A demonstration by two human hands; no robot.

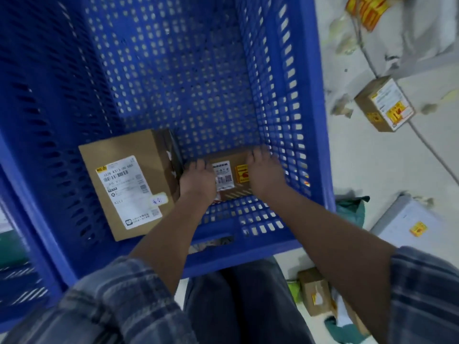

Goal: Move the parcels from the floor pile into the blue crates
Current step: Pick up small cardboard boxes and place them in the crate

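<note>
Placing step: left hand [197,181] and right hand [265,176] grip a small box [227,177], seemingly on the crate [320,120] floor beside a larger box [129,184]. Next: let go, fetch another parcel [383,105].

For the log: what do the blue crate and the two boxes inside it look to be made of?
Blue crate: looks like moulded plastic, slightly glossy, its walls and floor a grid of slots.
Large box: plain brown cardboard, matte, with a white paper label stuck on.
Small box, held between left hand and right hand: also seems brown cardboard, with white and yellow stickers; motion blur hides finer detail.
</note>
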